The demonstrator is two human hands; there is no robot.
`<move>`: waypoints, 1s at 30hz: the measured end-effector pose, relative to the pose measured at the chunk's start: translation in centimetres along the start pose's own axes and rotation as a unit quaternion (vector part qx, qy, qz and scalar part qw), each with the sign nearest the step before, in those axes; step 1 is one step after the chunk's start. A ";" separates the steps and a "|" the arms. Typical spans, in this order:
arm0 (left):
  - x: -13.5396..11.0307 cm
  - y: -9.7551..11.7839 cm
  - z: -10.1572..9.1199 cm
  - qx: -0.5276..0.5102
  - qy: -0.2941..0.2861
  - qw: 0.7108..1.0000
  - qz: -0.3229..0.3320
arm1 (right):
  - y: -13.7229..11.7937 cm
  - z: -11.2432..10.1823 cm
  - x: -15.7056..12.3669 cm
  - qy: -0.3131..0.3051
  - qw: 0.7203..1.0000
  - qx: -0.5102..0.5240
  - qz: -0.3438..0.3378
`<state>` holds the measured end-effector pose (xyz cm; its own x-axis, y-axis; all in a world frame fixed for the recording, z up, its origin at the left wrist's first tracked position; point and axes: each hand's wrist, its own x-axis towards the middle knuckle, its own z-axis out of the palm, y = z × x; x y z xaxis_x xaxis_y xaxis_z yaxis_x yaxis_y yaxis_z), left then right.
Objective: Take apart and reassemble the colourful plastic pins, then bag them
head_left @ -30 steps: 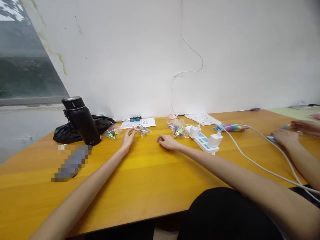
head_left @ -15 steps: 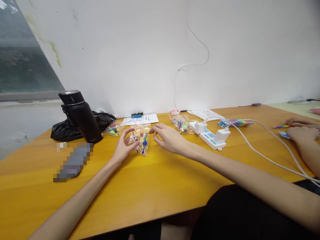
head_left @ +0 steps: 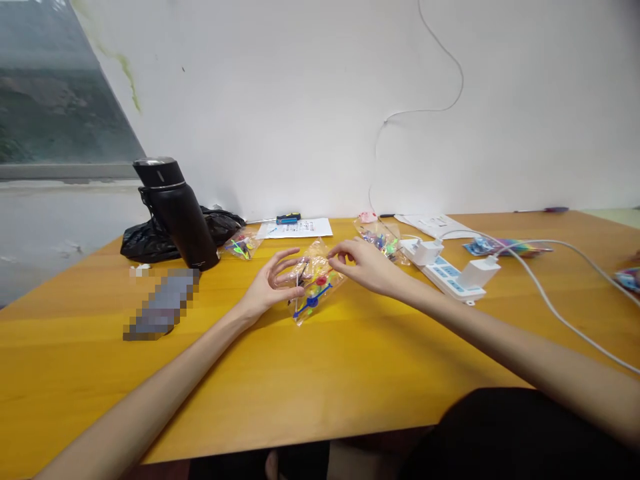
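A clear plastic bag (head_left: pixel 320 283) of small colourful plastic parts, among them a blue arrow-shaped piece (head_left: pixel 313 302) and a red round piece, is tilted over the table between my hands. My right hand (head_left: pixel 364 265) pinches the bag's upper right edge between thumb and fingertips. At the bag's left side, my left hand (head_left: pixel 270 283) has its fingers apart and curved, with the thumb against or just over the plastic. Whether its other fingertips touch the bag I cannot tell.
Left: a black bottle (head_left: pixel 175 213), black plastic bag (head_left: pixel 150 241) and blurred-out flat object (head_left: pixel 165 303). Behind: similar bags (head_left: pixel 243 245) (head_left: pixel 383 240), a screwdriver (head_left: pixel 287 219) and papers (head_left: pixel 300 229). Right: a power strip (head_left: pixel 450 277) with white chargers, cables (head_left: pixel 545 287) and a rainbow-coloured packet (head_left: pixel 510 247).
My right hand has come onto the bag's edge and pinched it. The bag has turned and tilted, its blue piece now slanting. The view has shifted right, and a co-worker's hands are mostly out of it.
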<state>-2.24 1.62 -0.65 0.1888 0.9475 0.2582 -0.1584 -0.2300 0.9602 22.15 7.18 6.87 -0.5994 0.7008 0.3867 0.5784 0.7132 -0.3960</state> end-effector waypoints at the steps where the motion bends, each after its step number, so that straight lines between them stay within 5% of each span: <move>1: 0.1 0.0 0.0 -0.001 0.007 1.000 -0.003 | 0.0 0.0 0.0 -0.004 1.000 0.007 0.007; 9: 0.8 -0.4 -0.3 -0.125 0.126 0.982 -0.072 | -1.1 -0.3 -0.2 -0.006 0.984 0.180 0.011; 16: 0.0 0.6 0.0 -0.130 0.072 0.982 -0.113 | -0.7 0.2 -0.6 -0.059 0.969 0.223 -0.086; 27: 0.1 0.8 0.2 -0.154 0.037 0.981 -0.112 | 0.0 0.5 -0.6 -0.135 0.909 0.394 -0.006; 30: 0.1 0.9 0.4 -0.159 0.027 0.980 -0.121 | -0.3 0.5 -0.6 -0.124 0.923 0.364 -0.023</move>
<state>-1.98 1.36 0.30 0.2069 0.9783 0.0128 -0.4102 0.0748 0.9089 22.05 6.51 6.40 -0.7748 0.5807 0.2497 0.0789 0.4808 -0.8732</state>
